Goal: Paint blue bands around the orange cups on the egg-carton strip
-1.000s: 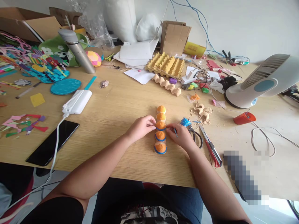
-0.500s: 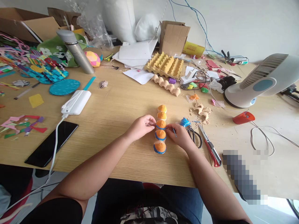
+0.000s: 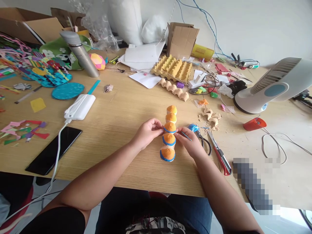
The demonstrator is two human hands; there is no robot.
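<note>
In the middle of the head view is an egg carton strip [image 3: 168, 139], a row of several domes coated in orange clay. Blue bands curve round the lower rims of the three nearest domes. My left hand [image 3: 149, 131] pinches its left side at the middle dome. From the right, the fingers of my right hand [image 3: 190, 141] close on the same dome. A thin blue strip [image 3: 186, 136] sticks out between those right fingers. Just beyond my right hand lie a lump of blue clay [image 3: 193, 127] and black-handled scissors [image 3: 206, 144].
A red utility knife [image 3: 221, 157], carton scraps [image 3: 212, 117] and an orange cup [image 3: 254, 123] lie to the right, with a white fan [image 3: 265, 86] behind. On the left are a phone [image 3: 53, 150] and a cabled power bank [image 3: 80, 107]. Egg trays [image 3: 173, 69] sit farther back.
The far end of the egg carton strip has risen and tipped slightly right, so the strip looks tilted up from the table. Both hands keep their hold at the middle dome.
</note>
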